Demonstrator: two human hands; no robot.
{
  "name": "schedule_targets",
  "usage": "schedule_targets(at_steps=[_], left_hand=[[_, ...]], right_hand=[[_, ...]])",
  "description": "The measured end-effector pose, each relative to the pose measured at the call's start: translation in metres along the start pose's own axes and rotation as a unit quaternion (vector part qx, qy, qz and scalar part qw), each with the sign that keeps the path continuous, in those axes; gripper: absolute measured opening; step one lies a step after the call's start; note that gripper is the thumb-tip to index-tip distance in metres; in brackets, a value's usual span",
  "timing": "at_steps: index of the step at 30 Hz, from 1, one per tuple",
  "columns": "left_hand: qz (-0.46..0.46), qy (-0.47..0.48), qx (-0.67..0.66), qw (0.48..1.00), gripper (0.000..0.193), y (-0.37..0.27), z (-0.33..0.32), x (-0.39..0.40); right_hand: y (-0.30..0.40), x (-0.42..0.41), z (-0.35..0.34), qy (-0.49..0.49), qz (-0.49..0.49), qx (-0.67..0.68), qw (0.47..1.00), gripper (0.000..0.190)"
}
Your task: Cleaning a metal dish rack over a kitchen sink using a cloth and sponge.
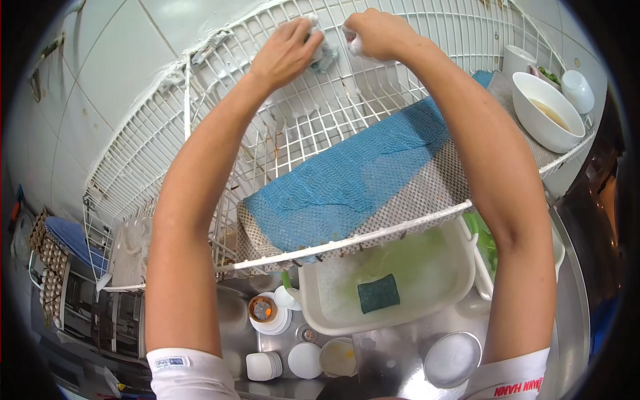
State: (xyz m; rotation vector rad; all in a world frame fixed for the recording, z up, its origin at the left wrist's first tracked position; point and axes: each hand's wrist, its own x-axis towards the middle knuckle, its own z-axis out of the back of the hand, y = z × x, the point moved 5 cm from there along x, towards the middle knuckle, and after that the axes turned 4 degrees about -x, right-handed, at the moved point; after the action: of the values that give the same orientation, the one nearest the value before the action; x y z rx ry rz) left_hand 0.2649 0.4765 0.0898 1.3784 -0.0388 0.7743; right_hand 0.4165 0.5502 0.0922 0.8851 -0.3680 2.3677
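Observation:
Both my arms reach up to the back of a white wire dish rack [345, 245] on a tiled wall. My left hand [289, 47] is closed on a soapy, greenish scrubbing pad [324, 59], pressed near the back wires; foam clings to it. My right hand [382, 35], to the right of it, is curled with white suds at its fingers; whether it grips a wire or a cloth is hidden. Below the hands, a blue mesh cloth [340, 175] lies over a grey perforated mat [425, 185] on the rack's shelf.
Beneath the rack, a dark green scouring pad [378, 294] lies in a pale basin [390, 325] of cloudy water. Stacked white dishes [264, 366] and a round lid or plate [453, 359] are on the steel sink. A white bowl with liquid [545, 112] stands on the rack's right end.

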Motion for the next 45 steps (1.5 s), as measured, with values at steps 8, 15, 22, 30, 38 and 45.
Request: schedule_targets(at_steps=[8, 15, 22, 30, 38, 45], left_hand=[[0.131, 0.02, 0.023, 0.991, 0.025, 0.046, 0.002, 0.013], [0.05, 0.038, 0.047, 0.997, 0.043, 0.028, 0.006, 0.01], [-0.005, 0.027, -0.029, 0.999, 0.023, 0.014, -0.003, -0.001], [0.015, 0.068, -0.065, 0.995, 0.011, 0.032, 0.003, 0.02], [-0.011, 0.105, 0.07, 0.992, 0.009, 0.049, 0.016, 0.057], [0.088, 0.047, -0.004, 0.995, 0.012, 0.042, 0.013, 0.049]], right_hand=[[-0.004, 0.003, 0.013, 0.002, -0.017, 0.022, 1.0, 0.027], [-0.014, -0.007, 0.021, 0.009, -0.029, 0.04, 0.999, 0.027], [-0.029, -0.002, 0.017, 0.028, -0.019, 0.051, 0.998, 0.028], [-0.023, 0.004, 0.012, 0.048, -0.02, 0.063, 0.997, 0.026], [-0.034, 0.003, 0.004, 0.023, -0.024, 0.081, 0.996, 0.026], [-0.035, 0.005, 0.013, 0.016, -0.028, 0.086, 0.996, 0.027]])
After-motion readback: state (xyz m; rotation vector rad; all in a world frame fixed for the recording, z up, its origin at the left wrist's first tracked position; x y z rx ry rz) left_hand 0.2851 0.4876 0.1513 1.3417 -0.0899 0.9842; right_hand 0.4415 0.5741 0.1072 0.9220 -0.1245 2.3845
